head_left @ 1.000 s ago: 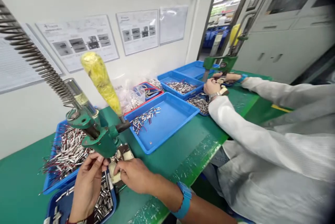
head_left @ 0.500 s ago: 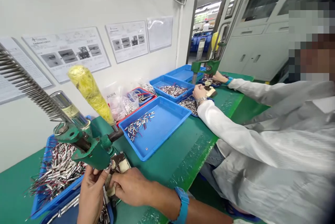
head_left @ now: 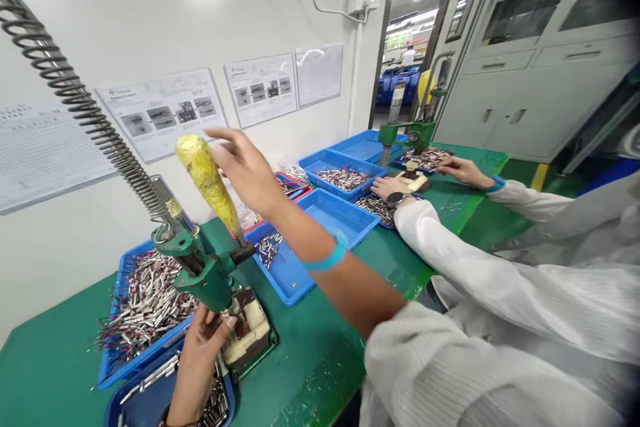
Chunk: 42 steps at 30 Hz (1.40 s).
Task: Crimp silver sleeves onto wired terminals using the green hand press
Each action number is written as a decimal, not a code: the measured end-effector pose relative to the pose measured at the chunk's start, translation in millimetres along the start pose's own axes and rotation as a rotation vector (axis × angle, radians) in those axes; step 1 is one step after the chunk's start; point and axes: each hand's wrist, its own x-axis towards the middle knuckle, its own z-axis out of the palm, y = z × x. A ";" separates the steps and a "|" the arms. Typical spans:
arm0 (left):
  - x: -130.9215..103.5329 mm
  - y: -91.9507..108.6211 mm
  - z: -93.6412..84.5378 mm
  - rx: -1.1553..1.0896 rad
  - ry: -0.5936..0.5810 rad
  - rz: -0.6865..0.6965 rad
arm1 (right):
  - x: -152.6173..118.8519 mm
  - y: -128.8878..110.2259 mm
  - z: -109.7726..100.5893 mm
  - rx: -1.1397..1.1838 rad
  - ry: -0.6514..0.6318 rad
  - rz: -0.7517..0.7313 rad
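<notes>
two green presses, two yellow handles, three wall sheets

Print on the wall sheets seems too blurred.

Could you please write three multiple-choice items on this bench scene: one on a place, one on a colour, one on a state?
1. Where is the left hand?
A. at the base of the green press
B. on the wall
C. in the red tray

2. What colour is the wrap on the lever handle?
A. blue
B. yellow
C. black

3. How is the right hand?
A. fist on the table
B. open, fingers spread by the handle
C. holding a tray

Answers: 1 A, its fingers sit under the press head; 2 B, the wrap is plainly yellow; 3 B, the fingers are spread and not closed round the handle.
</notes>
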 end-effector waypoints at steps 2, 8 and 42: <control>-2.4 1.2 -0.3 0.038 -0.019 0.004 | 36.1 -15.6 11.9 0.136 -0.282 0.186; -3.2 3.6 -4.2 0.085 -0.049 -0.001 | -36.2 -73.4 11.5 0.386 -0.267 0.021; -19.2 12.5 -78.2 1.015 -0.154 -0.046 | -137.9 121.7 -101.8 -0.309 -0.128 0.701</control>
